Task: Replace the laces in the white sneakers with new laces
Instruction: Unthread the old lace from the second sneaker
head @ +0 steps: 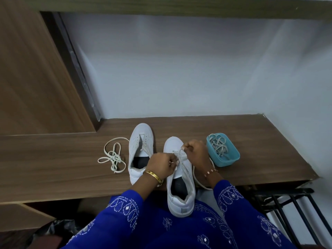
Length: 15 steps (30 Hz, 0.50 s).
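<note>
Two white sneakers stand on a wooden counter (53, 159). The left sneaker (139, 151) has a lace only in its upper eyelets near the toe. The right sneaker (179, 180) overhangs the counter's front edge, heel toward me. My left hand (162, 163) pinches its lace (179, 155) at the middle eyelets. My right hand (195, 151) grips the same lace nearer the toe. One end of that lace (197, 180) loops over the counter to the right of the shoe. A loose knotted lace (112, 157) lies left of the sneakers.
A teal plastic tub (231, 159) holding more laces sits to the right of my right hand. A white wall rises behind the counter, with a wooden panel at the left. A black metal rack (291, 209) stands below at the right.
</note>
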### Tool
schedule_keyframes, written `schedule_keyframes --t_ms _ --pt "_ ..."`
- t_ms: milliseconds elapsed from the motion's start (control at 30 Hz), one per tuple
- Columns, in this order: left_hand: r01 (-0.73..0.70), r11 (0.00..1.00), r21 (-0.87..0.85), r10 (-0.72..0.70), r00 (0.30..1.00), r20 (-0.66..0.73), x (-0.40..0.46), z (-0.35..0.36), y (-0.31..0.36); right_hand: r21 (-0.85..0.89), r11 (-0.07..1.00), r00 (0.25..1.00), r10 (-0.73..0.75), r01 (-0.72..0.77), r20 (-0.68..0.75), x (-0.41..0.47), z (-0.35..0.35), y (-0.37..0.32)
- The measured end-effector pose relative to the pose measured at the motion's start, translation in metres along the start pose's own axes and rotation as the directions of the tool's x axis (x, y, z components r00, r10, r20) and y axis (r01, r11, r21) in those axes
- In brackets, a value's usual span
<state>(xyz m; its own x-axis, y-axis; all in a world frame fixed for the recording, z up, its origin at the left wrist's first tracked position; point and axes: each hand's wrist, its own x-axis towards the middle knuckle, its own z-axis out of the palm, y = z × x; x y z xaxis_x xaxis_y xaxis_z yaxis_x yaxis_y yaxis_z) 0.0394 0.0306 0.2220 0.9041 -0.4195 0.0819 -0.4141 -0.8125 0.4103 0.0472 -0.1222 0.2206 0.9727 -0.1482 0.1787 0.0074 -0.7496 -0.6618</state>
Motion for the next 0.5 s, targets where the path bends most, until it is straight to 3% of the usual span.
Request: schedule_keyframes --t_ms 67,133,233,300,400,433,500 --pt "-0.077 0.995 0.063 0.077 0.997 -0.003 0.002 -0.001 0.006 0.156 0.987 0.993 0.049 -0.032 -0.104 0.002 -0.006 -0.01" --pt "-0.148 0.982 0.12 0.146 0.989 0.025 0.004 0.001 0.011 0.37 0.919 0.954 0.22 -0.134 -0.201 0.008 -0.015 -0.018" --pt "-0.076 0.994 0.082 0.075 0.997 0.019 0.005 0.006 0.009 0.635 0.743 0.817 0.491 -0.212 -0.302 0.023 -0.032 -0.017" --pt "0.005 1.0 0.01 -0.006 0.998 0.059 0.003 0.009 0.005 0.66 0.72 0.773 0.539 -0.215 -0.336 0.026 -0.042 -0.009" --pt "0.108 0.964 -0.242 -0.094 0.993 0.071 -0.001 0.008 0.001 0.451 0.833 0.848 0.465 -0.321 -0.254 0.021 -0.044 0.007" --pt "0.133 0.938 -0.319 -0.117 0.991 0.069 0.001 0.007 0.0 0.292 0.89 0.885 0.417 -0.351 -0.209 0.019 -0.04 0.014" --pt "0.152 0.898 -0.412 -0.148 0.988 0.04 0.004 0.007 0.0 -0.059 0.97 0.96 0.224 -0.236 -0.169 0.011 -0.029 0.021"
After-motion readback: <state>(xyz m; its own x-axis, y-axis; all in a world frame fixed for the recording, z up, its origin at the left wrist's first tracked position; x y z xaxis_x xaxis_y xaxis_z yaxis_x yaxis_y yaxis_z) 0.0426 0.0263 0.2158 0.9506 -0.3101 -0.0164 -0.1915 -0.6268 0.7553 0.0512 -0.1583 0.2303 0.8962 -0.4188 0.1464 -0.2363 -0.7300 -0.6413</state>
